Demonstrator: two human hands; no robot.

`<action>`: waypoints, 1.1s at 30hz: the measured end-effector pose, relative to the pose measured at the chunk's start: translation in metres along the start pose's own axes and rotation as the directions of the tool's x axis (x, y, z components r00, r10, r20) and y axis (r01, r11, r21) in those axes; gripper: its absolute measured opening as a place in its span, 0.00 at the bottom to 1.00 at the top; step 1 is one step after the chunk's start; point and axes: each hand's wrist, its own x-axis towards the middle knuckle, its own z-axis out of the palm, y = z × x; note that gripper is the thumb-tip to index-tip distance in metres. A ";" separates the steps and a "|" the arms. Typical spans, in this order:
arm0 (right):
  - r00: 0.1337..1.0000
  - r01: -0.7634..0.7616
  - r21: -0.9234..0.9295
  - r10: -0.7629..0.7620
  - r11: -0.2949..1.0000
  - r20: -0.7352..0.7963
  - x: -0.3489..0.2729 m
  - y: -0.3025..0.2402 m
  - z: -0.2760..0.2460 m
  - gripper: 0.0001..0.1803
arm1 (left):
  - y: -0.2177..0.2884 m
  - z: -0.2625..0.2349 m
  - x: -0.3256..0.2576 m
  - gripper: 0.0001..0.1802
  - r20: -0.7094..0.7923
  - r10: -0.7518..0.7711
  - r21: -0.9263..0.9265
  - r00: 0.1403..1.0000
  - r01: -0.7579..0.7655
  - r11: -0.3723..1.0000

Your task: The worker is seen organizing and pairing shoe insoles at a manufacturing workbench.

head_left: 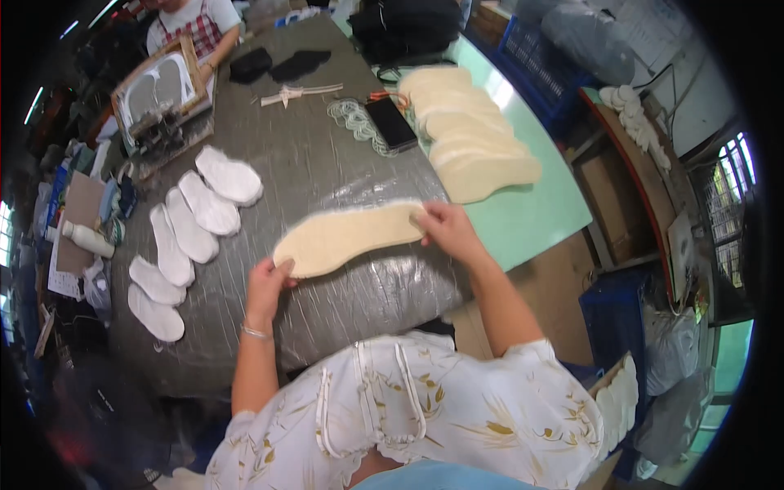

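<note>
A cream-coloured insole [351,237] is stretched level between my two hands, just above the grey table. At its left end my left hand [268,286] pinches the edge, thumb on top. My right hand [449,232] grips the other end the same way. To the left, several white insoles [196,233] lie fanned out in a slanting row. Beyond my right hand, more cream insoles [478,135] overlap in a long stack on a pale green board.
The grey plastic-covered table [327,167] fills the middle. Near the cream stack lie a black phone [391,124], looped cord [359,124] and orange-handled scissors [392,98]. At the far left, another person [204,33] is beside a wooden-framed screen [159,91]. A white bottle [88,239] lies at the left edge.
</note>
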 end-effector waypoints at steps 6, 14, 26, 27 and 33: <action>0.978 -0.203 0.207 0.189 0.957 0.086 0.017 -0.015 -0.010 0.17 | 0.025 -0.007 0.006 0.15 0.034 -0.121 -0.225 0.992 0.126 0.966; 0.962 -0.273 0.302 0.251 0.913 0.109 0.017 -0.006 -0.008 0.19 | 0.030 0.004 -0.007 0.24 -0.016 -0.195 -0.283 0.981 0.182 0.942; 0.903 0.229 -0.805 -0.427 0.548 -0.034 0.003 0.038 0.014 0.23 | -0.004 0.032 -0.017 0.31 0.166 0.533 0.771 0.830 -0.446 0.455; 0.908 0.298 -0.738 -0.417 0.605 0.025 0.000 0.024 0.032 0.25 | -0.004 0.039 -0.019 0.30 0.223 0.576 0.782 0.786 -0.497 0.375; 0.806 0.585 -0.484 -0.531 0.650 0.261 0.027 0.002 0.156 0.34 | 0.000 0.078 0.002 0.31 0.444 0.437 0.818 0.782 -0.554 0.159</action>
